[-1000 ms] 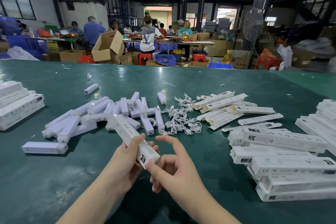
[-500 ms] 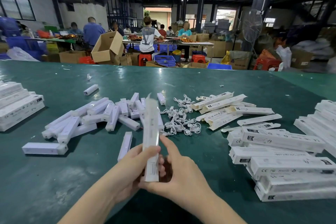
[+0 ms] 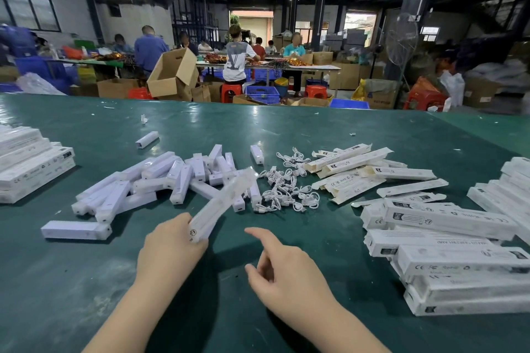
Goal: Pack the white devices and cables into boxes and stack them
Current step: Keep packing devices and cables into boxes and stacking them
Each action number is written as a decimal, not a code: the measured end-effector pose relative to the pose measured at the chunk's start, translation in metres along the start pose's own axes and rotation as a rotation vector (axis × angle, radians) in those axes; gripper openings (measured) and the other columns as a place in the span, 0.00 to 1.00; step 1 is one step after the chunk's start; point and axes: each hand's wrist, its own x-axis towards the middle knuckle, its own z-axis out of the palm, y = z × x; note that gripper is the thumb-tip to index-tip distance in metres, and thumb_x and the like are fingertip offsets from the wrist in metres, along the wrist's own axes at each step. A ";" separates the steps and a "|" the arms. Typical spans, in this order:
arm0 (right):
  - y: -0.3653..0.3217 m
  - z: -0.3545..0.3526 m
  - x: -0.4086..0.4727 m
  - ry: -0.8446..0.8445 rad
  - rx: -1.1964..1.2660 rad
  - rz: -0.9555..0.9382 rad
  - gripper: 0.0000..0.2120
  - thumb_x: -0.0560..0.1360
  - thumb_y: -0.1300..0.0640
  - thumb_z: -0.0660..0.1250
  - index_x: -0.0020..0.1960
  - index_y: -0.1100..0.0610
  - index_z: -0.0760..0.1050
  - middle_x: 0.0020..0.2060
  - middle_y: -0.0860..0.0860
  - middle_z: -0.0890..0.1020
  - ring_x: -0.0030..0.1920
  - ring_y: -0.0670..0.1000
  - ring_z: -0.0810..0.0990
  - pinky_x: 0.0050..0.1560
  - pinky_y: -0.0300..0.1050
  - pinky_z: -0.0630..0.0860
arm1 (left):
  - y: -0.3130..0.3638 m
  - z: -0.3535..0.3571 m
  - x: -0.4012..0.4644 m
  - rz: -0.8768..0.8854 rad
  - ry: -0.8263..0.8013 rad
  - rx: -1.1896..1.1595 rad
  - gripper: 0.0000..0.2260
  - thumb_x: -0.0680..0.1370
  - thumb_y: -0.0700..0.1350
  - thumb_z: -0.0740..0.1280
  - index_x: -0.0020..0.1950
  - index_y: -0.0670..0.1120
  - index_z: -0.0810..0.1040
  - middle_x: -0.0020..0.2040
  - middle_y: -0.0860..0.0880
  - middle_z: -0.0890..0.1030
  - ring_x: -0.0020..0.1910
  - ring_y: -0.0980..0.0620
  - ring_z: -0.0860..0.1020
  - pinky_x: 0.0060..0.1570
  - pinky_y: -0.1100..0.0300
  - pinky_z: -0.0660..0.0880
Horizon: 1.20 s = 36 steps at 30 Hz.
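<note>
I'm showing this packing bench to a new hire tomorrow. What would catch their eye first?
Probably the long white box, motion-blurred, gripped at its near end by the left hand, while the right hand hovers empty beside it. Behind lie a heap of white devices and a tangle of cables on the green table; packed boxes pile at right.

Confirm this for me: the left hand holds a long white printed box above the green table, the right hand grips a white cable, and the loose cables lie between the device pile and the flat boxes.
One thing is wrong. The head view shows the right hand gripping nothing, fingers loosely curled, forefinger out. The rest stands: the left hand holds the long white printed box above the green table, and the loose white cables lie between the pile of white devices and the flat boxes.
</note>
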 end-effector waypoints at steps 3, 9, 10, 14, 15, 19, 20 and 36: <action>0.001 0.000 0.003 0.094 0.151 0.069 0.25 0.76 0.47 0.66 0.70 0.38 0.63 0.40 0.38 0.78 0.37 0.42 0.75 0.46 0.42 0.76 | 0.006 -0.003 0.002 -0.004 -0.069 -0.398 0.10 0.71 0.47 0.73 0.39 0.44 0.74 0.32 0.51 0.78 0.32 0.50 0.75 0.35 0.57 0.70; 0.000 -0.020 0.010 0.044 1.244 0.476 0.25 0.70 0.53 0.74 0.63 0.51 0.68 0.49 0.54 0.84 0.34 0.49 0.82 0.29 0.39 0.75 | 0.024 -0.011 -0.014 0.081 -0.619 -0.902 0.09 0.64 0.47 0.78 0.33 0.49 0.78 0.32 0.52 0.79 0.32 0.57 0.77 0.33 0.67 0.74; -0.001 -0.022 0.009 0.007 1.302 0.458 0.20 0.71 0.55 0.74 0.59 0.55 0.71 0.46 0.55 0.85 0.33 0.50 0.81 0.28 0.39 0.73 | 0.025 -0.009 -0.015 0.104 -0.603 -0.833 0.10 0.65 0.50 0.78 0.35 0.48 0.79 0.32 0.52 0.80 0.32 0.57 0.77 0.33 0.68 0.73; -0.006 -0.023 0.009 0.254 1.052 0.296 0.06 0.77 0.60 0.68 0.53 0.58 0.74 0.44 0.56 0.85 0.33 0.47 0.81 0.30 0.38 0.75 | 0.022 -0.001 -0.013 0.176 -0.315 -0.598 0.19 0.70 0.58 0.74 0.42 0.43 0.75 0.32 0.46 0.80 0.28 0.55 0.75 0.30 0.62 0.72; -0.007 -0.025 0.008 0.373 0.991 0.248 0.05 0.77 0.59 0.69 0.52 0.57 0.74 0.42 0.55 0.85 0.32 0.47 0.81 0.31 0.37 0.76 | 0.019 0.000 -0.011 0.189 -0.232 -0.555 0.18 0.71 0.58 0.72 0.41 0.45 0.75 0.32 0.46 0.79 0.28 0.55 0.74 0.31 0.57 0.73; -0.006 -0.043 0.006 0.745 0.973 0.099 0.03 0.77 0.58 0.68 0.49 0.53 0.74 0.38 0.49 0.83 0.32 0.47 0.80 0.34 0.37 0.78 | 0.011 0.000 -0.005 0.200 -0.073 -0.538 0.09 0.73 0.60 0.68 0.41 0.57 0.73 0.29 0.54 0.74 0.27 0.58 0.69 0.30 0.59 0.68; -0.007 -0.048 0.005 0.797 0.985 0.080 0.02 0.78 0.58 0.67 0.49 0.52 0.74 0.37 0.48 0.83 0.33 0.47 0.81 0.35 0.38 0.79 | 0.009 0.001 -0.005 0.212 -0.066 -0.524 0.10 0.72 0.60 0.69 0.40 0.57 0.72 0.28 0.57 0.73 0.26 0.58 0.68 0.28 0.64 0.66; -0.018 -0.059 -0.002 0.868 0.935 -0.088 0.11 0.78 0.58 0.66 0.57 0.46 0.70 0.43 0.49 0.85 0.32 0.51 0.83 0.39 0.38 0.79 | 0.008 0.007 -0.009 0.524 -0.045 -0.256 0.16 0.67 0.56 0.75 0.31 0.53 0.69 0.38 0.55 0.72 0.34 0.55 0.71 0.31 0.65 0.64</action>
